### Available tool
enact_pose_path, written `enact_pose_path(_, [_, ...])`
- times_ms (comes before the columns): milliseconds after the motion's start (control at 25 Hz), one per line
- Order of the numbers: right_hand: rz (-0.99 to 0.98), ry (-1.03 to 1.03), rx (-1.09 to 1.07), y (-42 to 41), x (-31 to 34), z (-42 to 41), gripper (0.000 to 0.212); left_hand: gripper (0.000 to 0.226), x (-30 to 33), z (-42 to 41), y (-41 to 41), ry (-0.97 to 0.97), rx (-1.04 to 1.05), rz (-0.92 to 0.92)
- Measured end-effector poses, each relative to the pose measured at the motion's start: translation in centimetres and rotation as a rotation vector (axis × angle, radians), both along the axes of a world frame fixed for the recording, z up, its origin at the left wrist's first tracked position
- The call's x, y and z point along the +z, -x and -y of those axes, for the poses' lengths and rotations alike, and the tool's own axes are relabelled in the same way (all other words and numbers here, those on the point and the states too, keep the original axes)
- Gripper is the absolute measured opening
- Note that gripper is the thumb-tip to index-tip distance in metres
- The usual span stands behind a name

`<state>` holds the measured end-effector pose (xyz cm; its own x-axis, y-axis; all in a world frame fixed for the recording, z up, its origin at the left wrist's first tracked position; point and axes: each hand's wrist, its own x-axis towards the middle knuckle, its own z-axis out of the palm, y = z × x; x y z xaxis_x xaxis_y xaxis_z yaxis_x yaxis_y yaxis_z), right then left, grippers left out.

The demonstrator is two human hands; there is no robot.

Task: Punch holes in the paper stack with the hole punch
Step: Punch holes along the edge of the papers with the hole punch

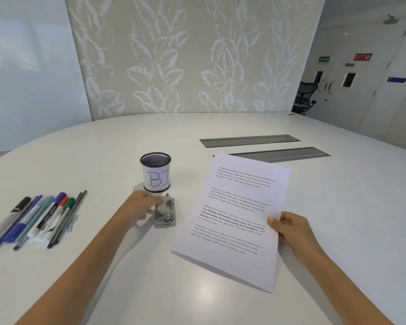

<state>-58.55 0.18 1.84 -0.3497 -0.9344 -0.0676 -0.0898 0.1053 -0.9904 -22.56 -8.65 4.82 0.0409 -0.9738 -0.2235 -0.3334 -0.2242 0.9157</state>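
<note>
Metal hole punch [165, 213] in left hand [142, 205], paper stack [232, 221] in right hand [291, 231]

Both forearms are bare from the bottom of the picture to the wrists, with no sleeve, watch, bracelet or ring showing, and the left hand [143, 205] and right hand [291, 228] are ungloved with short, unpainted nails.

The mesh pen cup [155, 172] wears a white paper label hand-lettered "BI". The printed top sheet of the paper stack [234, 219] carries four repeated paragraphs beginning "Village life is a peaceful, close-knit, and nature-connected way of living"; the third is partly bold. The wall signs' wording is too blurred to read.
</note>
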Motion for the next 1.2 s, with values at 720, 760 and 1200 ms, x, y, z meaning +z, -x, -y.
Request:
enact_pose_path(720, [-0.216, 0.216, -0.006, -2.4, 3.1, -2.0, 0.012, 0.013, -0.3, -0.8, 2.1, 0.136, -0.025, -0.68])
enact_pose_path(760, [-0.226, 0.227, -0.011, -2.5, 3.1, -2.1, 0.011, 0.013, -0.3, -0.9, 2.1, 0.145, -0.026, -0.685])
enact_pose_path(1200, [-0.183, 0.245, 0.02, -2.9, 3.7, -2.0, 0.014, 0.022, 0.0, -1.5, 2.3, 0.218, -0.147, -0.684])
